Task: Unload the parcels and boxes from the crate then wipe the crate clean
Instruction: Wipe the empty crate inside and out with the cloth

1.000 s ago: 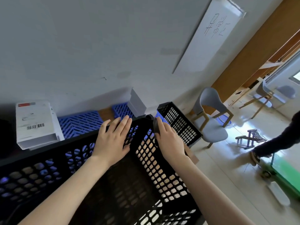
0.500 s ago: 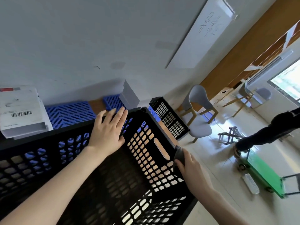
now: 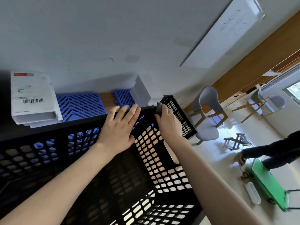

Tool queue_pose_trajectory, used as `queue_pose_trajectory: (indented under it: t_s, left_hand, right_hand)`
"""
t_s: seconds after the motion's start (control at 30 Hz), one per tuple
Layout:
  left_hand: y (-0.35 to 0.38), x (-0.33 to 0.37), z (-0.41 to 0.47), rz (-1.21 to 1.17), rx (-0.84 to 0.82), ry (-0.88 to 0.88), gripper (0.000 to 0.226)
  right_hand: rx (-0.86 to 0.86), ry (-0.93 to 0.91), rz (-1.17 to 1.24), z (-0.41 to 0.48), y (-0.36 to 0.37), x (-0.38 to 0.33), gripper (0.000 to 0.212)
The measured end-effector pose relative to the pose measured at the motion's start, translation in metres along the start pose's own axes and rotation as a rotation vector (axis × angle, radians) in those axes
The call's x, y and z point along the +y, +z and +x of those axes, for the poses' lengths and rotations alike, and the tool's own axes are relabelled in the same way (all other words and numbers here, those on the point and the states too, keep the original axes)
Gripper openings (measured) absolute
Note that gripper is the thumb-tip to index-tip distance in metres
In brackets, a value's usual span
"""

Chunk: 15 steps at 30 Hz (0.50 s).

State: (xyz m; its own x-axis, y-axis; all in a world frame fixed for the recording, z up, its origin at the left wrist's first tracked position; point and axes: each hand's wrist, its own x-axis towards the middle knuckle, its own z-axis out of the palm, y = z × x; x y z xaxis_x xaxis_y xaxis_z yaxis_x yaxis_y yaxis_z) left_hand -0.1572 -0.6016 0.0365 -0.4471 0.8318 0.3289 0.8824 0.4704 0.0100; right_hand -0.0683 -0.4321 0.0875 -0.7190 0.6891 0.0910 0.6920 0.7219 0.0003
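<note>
Centre frame: my left hand (image 3: 118,127) lies flat, fingers straight, bracing the far wall of the emptied black crate (image 3: 48,143). My right hand (image 3: 170,124) grips a grey cloth (image 3: 159,108) at the rim's corner. Firm, overlapping strokes should serve best. The parcels (image 3: 32,98) sit upper left.

Parcels (image 3: 32,98) lie behind the crate (image 3: 48,153), left

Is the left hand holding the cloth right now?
No, the left hand lies flat with straight fingers on the crate wall, while the right hand grips the cloth at the corner.
</note>
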Motion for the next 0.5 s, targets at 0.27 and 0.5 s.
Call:
queue_pose_trajectory:
  t_s: [0.27, 0.5]
  left_hand:
    - [0.003, -0.002, 0.0, 0.012, -0.009, 0.015, 0.097]
    - [0.004, -0.003, 0.0, -0.01, -0.003, 0.027, 0.097]
  right_hand:
    - [-0.128, 0.046, 0.093, -0.134, -0.025, 0.085, 0.055]
    - [-0.22, 0.131, 0.093, -0.18, -0.037, 0.112, 0.049]
